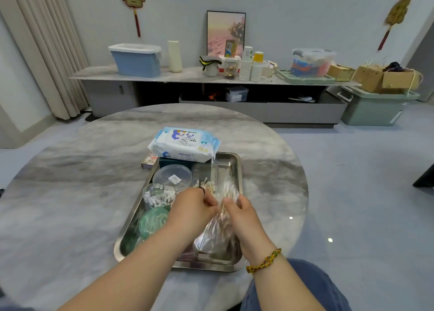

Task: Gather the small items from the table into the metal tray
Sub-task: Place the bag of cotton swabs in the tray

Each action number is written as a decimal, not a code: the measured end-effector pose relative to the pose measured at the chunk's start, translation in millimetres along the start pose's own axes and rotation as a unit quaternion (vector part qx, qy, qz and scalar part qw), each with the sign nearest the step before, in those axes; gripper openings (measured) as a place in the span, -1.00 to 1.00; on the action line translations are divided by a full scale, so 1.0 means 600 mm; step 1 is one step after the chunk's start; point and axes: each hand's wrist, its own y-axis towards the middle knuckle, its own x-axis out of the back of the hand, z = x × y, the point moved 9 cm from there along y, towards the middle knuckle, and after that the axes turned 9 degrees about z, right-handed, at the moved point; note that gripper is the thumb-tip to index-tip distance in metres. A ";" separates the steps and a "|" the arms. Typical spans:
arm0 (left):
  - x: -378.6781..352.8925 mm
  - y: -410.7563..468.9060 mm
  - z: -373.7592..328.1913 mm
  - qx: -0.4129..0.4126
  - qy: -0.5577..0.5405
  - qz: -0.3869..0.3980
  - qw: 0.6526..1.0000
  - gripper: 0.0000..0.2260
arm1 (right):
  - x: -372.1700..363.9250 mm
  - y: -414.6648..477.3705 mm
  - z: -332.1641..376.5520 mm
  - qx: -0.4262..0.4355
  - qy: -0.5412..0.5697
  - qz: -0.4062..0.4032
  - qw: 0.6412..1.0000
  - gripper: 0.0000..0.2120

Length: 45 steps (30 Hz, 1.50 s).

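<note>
A metal tray (pixel 231 163) lies on the round marble table (pixel 70 181). Over its right half, my left hand (pixel 191 208) and my right hand (pixel 242 214) both grip a clear plastic bag of cotton swabs (pixel 215 236). Inside the tray are a clear round lid (pixel 172 176), a clear jar of swabs (pixel 158 196), a green round container (pixel 152 221) and a clear box of swabs (pixel 204 178). A pack of baby wipes (pixel 184 145) rests on a dark box at the tray's far end. A small card box (pixel 149 161) lies on the table just left of the tray.
Behind the table, a long low cabinet (pixel 211 80) carries a blue bin, a vase, stacked paper cups and boxes. A green storage crate (pixel 373 106) stands on the floor at the right. My knee (pixel 305 285) is at the table's near edge.
</note>
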 end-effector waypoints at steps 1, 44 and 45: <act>-0.002 0.001 0.000 -0.001 0.026 -0.003 1.000 -0.83 | 0.002 0.001 -0.004 -0.009 -0.012 -0.009 1.000 -0.58; 0.074 -0.011 0.199 0.115 -0.185 -0.105 0.970 -0.63 | -0.035 0.026 -0.009 0.040 -0.187 0.038 0.981 -0.61; 0.076 -0.011 0.197 0.114 -0.184 -0.109 0.970 -0.64 | -0.032 0.027 -0.007 0.047 -0.184 0.029 0.981 -0.62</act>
